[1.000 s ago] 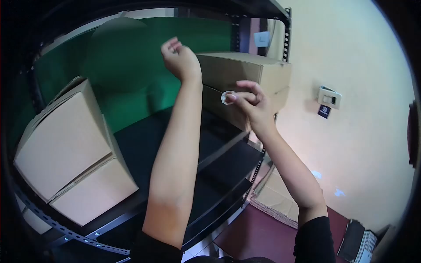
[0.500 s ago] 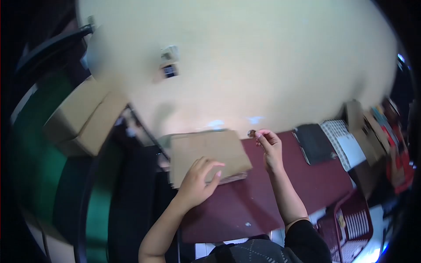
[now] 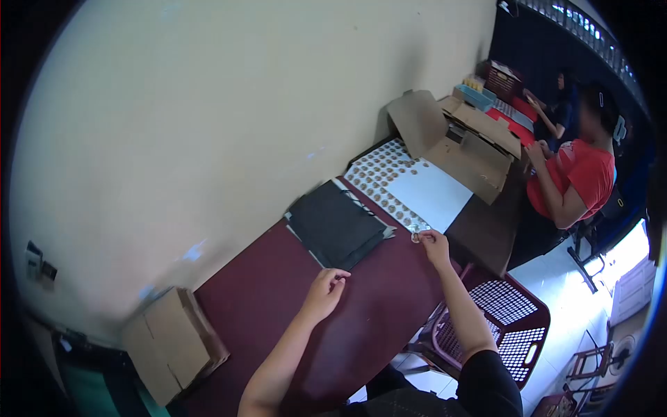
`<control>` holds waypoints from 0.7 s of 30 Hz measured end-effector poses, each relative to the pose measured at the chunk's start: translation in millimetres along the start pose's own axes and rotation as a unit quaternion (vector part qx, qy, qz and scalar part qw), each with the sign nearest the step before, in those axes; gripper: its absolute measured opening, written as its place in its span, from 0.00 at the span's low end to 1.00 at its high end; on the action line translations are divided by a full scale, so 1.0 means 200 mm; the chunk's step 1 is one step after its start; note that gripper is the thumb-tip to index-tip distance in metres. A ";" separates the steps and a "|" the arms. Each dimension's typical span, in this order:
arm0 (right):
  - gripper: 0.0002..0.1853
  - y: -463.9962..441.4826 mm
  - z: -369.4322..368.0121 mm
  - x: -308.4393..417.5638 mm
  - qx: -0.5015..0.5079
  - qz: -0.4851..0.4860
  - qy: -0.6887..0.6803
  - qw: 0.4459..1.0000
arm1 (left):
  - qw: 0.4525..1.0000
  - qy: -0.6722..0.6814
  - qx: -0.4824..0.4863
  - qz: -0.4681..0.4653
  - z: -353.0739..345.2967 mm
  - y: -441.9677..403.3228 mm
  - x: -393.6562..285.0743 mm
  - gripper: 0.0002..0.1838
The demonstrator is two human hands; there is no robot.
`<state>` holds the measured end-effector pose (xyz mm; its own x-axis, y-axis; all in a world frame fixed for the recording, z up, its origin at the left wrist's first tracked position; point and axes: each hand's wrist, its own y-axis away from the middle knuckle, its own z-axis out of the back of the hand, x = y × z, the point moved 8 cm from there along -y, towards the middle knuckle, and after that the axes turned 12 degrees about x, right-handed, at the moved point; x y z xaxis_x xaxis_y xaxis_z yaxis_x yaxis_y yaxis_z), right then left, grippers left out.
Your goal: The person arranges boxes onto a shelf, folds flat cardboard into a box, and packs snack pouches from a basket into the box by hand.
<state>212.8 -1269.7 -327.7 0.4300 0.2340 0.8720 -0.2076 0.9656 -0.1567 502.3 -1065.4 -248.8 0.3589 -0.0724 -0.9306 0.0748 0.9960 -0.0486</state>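
My right hand (image 3: 435, 249) pinches a small round brown piece (image 3: 415, 237) with a shiny, clear-looking edge, by the near corner of a white sheet (image 3: 434, 194). Rows of similar round brown pieces (image 3: 375, 182) lie along the sheet's far and left sides. My left hand (image 3: 325, 293) is over the dark red table (image 3: 379, 306), its fingers loosely curled and slightly apart, with nothing visible in them. Just beyond it lies a stack of black sheets or folders (image 3: 338, 221).
Flattened cardboard (image 3: 163, 340) lies at the table's left end. An open cardboard box (image 3: 472, 156) stands beyond the white sheet. A maroon plastic basket (image 3: 504, 320) sits below the right edge. A person in a red shirt (image 3: 583, 174) and another person (image 3: 563, 111) are at the far right.
My view has swung right, bringing the sheet of round pieces and two people into clear sight. Both hands have moved right from the cardboard stack; my right hand still holds the round piece.
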 end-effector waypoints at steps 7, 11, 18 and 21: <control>0.04 -0.69 0.25 -0.43 0.074 -0.050 0.069 0.994 | 0.986 -0.041 0.151 0.053 -0.57 -0.40 0.28 0.10; 0.13 -0.80 0.18 -0.70 0.153 -0.148 0.137 0.967 | 0.979 -0.022 0.172 0.102 -0.61 -0.41 0.40 0.10; 0.24 -0.67 0.24 -0.37 -0.027 0.009 0.249 0.968 | 0.979 -0.142 -0.119 0.088 -0.09 -0.54 0.45 0.11; 0.16 -0.58 0.04 -0.14 0.012 0.048 0.161 0.986 | 0.958 -0.173 -0.181 0.141 0.01 -0.53 0.55 0.14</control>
<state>218.2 -1388.2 -330.3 0.6631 0.3526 0.6603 -0.2809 0.9349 -0.2171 536.3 -1179.5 -345.1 0.6093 0.2511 -0.7521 -0.3757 0.9267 0.0050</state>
